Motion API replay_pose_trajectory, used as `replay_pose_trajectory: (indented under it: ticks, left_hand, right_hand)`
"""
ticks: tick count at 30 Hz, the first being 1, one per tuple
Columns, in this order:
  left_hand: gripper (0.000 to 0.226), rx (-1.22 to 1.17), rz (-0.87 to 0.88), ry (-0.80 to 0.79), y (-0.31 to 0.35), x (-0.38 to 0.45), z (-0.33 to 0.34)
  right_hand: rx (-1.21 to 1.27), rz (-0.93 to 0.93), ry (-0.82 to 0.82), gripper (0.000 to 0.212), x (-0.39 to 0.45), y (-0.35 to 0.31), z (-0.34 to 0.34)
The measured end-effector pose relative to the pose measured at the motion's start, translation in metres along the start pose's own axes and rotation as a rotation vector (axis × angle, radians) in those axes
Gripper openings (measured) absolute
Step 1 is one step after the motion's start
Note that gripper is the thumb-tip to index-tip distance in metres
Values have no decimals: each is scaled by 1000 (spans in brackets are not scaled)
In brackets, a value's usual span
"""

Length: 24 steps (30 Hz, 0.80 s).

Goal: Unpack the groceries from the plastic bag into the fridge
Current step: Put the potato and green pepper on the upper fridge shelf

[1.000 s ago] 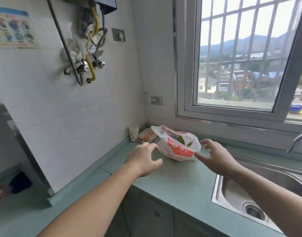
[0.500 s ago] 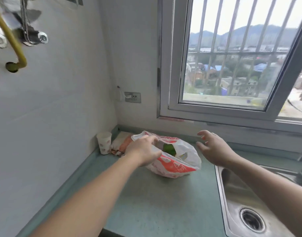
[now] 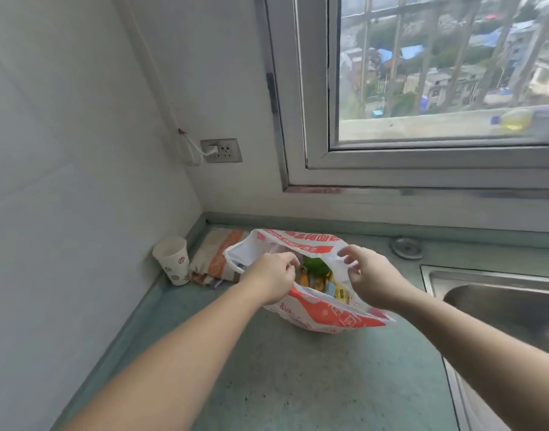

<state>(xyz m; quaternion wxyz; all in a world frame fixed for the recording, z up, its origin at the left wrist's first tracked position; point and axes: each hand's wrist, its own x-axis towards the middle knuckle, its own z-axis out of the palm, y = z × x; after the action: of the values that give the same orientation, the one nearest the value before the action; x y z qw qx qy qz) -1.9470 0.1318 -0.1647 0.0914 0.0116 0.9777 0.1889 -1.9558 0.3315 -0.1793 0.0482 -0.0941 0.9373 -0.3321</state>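
Note:
A white and red plastic bag [image 3: 326,315] lies on the green counter [image 3: 298,384] near the corner, its mouth spread wide. Inside it I see a green round fruit [image 3: 315,265] and several yellow and blue packets [image 3: 332,289]. My left hand [image 3: 271,276] grips the near-left rim of the bag's mouth. My right hand [image 3: 371,275] pinches the right rim and handle, fingers curled on the plastic. The fridge is not in view.
A paper cup [image 3: 173,259] stands in the corner by the wall, with a folded striped cloth [image 3: 217,259] beside it. A steel sink [image 3: 500,306] lies to the right. A wall socket [image 3: 221,150] and a barred window [image 3: 447,70] are behind.
My view has moved closer and tilted down. Both hands have come onto the bag and pulled its mouth apart, showing the groceries inside.

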Motion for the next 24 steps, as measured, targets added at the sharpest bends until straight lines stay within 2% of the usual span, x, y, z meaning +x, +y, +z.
replay_pose_trajectory:
  ticks: [7, 10, 13, 15, 17, 20, 24]
  left_hand:
    - [36, 170, -25, -124, -32, 29, 44]
    - [36, 281, -37, -139, -52, 36, 53]
    - [33, 371, -25, -222, -64, 44, 58]
    - [27, 389, 22, -290, -63, 48, 62]
    - [24, 382, 113, -290, -58, 53, 67]
    - [40, 316, 275, -237, -49, 66, 77]
    - [58, 153, 361, -315, -35, 77, 91]
  right_hand:
    - [-42, 63, -161, 40, 21, 25, 44]
    - [-86, 77, -236, 36, 27, 26, 54]
    - [-134, 103, -278, 30, 35, 28, 63]
    - [-168, 126, -276, 26, 38, 27, 68]
    - [-198, 125, -243, 25, 43, 25, 71]
    - [-211, 103, -161, 27, 54, 21, 75]
    - [-210, 78, -93, 34, 85, 19, 78]
